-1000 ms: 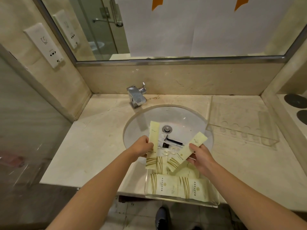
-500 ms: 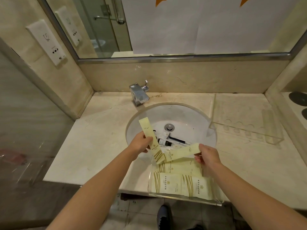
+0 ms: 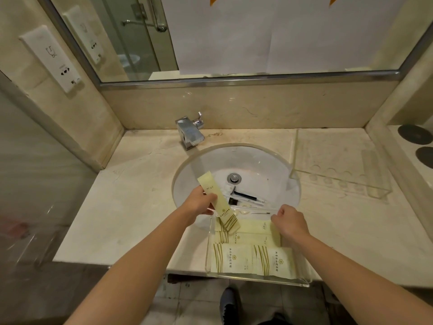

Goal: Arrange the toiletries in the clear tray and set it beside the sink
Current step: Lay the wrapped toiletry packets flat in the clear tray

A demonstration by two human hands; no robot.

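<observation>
A clear tray point(image 3: 302, 281) sits at the counter's front edge, its far end over the sink point(image 3: 269, 160) rim. Several pale yellow packets point(image 3: 253, 259) lie flat in it. My left hand point(image 3: 199, 202) grips a long yellow packet point(image 3: 218, 198) that is tilted, with its striped lower end over the tray's far left corner. My right hand point(image 3: 290, 221) is at the tray's far right, fingers curled on the end of a yellow packet point(image 3: 250, 227) lying across the tray. A black razor point(image 3: 246, 196) and small wrapped items lie in the sink basin.
A chrome faucet point(image 3: 190, 134) stands behind the sink. A second clear acrylic holder point(image 3: 339, 160) rests on the counter to the right. Two black discs point(image 3: 414, 134) sit on a raised ledge at far right. A socket panel point(image 3: 51, 57) is on the left wall. My shoe point(image 3: 229, 303) shows below.
My right hand lowered its packet from above the sink down flat into the tray. My left hand tipped its packet and brought its lower end toward the tray.
</observation>
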